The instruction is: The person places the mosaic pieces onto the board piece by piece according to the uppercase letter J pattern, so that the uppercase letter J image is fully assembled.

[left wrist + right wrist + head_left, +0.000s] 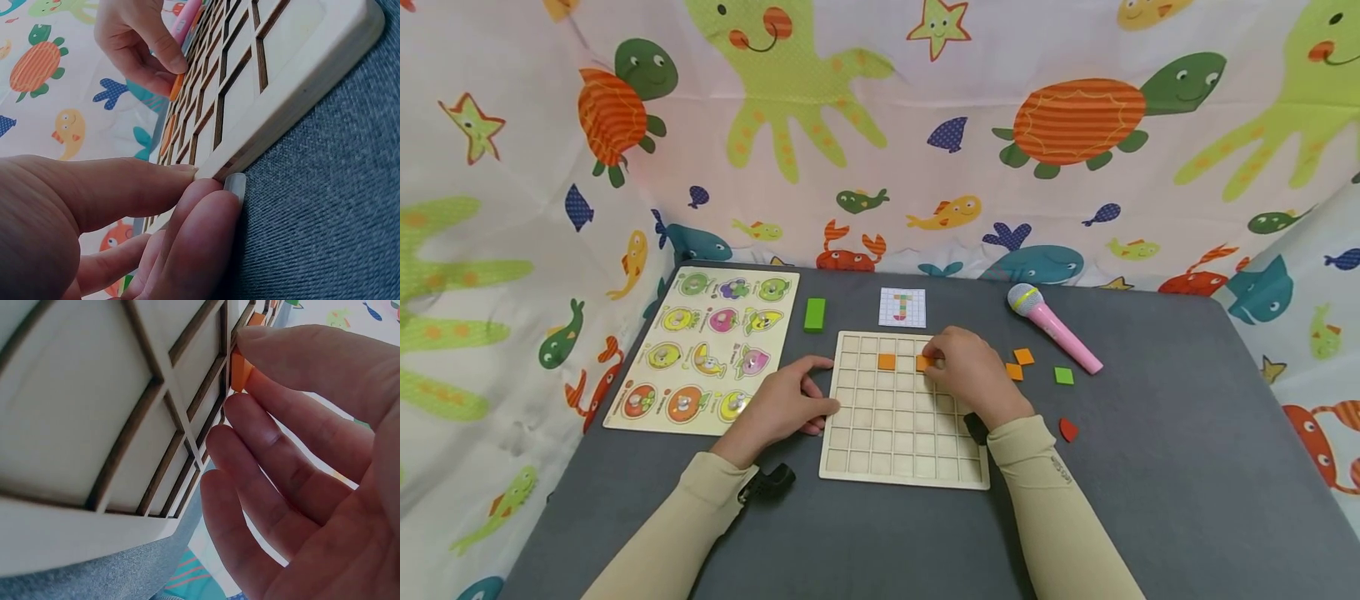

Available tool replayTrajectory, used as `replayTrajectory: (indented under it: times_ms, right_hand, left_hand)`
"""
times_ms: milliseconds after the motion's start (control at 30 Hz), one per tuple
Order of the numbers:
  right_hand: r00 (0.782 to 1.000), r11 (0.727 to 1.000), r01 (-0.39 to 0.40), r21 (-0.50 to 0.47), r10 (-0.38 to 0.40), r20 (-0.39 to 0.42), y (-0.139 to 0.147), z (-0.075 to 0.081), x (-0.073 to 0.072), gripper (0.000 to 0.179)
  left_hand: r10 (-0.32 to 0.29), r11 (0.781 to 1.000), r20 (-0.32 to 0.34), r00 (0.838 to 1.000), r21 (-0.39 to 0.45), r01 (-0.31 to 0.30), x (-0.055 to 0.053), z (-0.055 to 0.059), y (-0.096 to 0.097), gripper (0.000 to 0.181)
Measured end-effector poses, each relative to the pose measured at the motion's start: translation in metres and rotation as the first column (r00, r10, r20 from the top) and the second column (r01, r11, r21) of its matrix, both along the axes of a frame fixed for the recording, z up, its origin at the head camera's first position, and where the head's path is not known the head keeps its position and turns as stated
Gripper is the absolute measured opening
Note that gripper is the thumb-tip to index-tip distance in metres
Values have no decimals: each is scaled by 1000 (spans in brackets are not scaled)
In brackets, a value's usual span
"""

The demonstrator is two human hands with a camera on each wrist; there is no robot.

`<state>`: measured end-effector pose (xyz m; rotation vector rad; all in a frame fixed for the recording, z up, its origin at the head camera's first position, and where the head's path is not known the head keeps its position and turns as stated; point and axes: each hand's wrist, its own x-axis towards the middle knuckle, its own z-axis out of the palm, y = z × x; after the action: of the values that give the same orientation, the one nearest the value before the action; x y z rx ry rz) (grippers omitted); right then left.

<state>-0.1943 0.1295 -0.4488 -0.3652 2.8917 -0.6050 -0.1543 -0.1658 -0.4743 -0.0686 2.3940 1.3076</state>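
A square wooden grid board (pixel 902 480) lies on the grey table. My left hand (pixel 786 400) is at its left edge; in the left wrist view, thumb and fingertips hold the board's rim. Over the board's upper right part, my right hand (pixel 968 371) pinches an orange square tile (pixel 240 372) between thumb and index finger, the tile touching the grid. The other fingers are loosely bent beside it. Another orange square tile (pixel 887 362) sits in a cell of an upper row, left of the right hand.
Right of the board lie orange tiles (pixel 1023 357), a green tile (pixel 1063 376), a red piece (pixel 1068 429) and a pink toy microphone (pixel 1063 335). Behind it are a pattern card (pixel 903 307) and a green block (pixel 815 315). A fruit puzzle board (pixel 655 367) lies left.
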Motion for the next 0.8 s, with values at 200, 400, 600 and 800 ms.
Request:
replayTrajectory:
  times_ms: [200, 400, 600, 800]
  right_hand:
    - [1000, 1000, -8, -8, 8, -17, 2, -1, 0, 20]
    - [1000, 1000, -16, -10, 15, -23, 1, -2, -1, 20]
    - [1000, 1000, -16, -9, 16, -14, 1, -3, -2, 21]
    - [1000, 1000, -14, -13, 14, -7, 0, -3, -2, 22]
  left_hand:
    - [-19, 1000, -9, 1000, 13, 19, 0, 2, 0, 66]
    - [-22, 1000, -12, 1000, 13, 22, 0, 3, 0, 66]
    - [-21, 1000, -13, 1000, 9, 21, -1, 1, -1, 67]
    - [-19, 1000, -4, 1000, 7, 19, -1, 0, -2, 67]
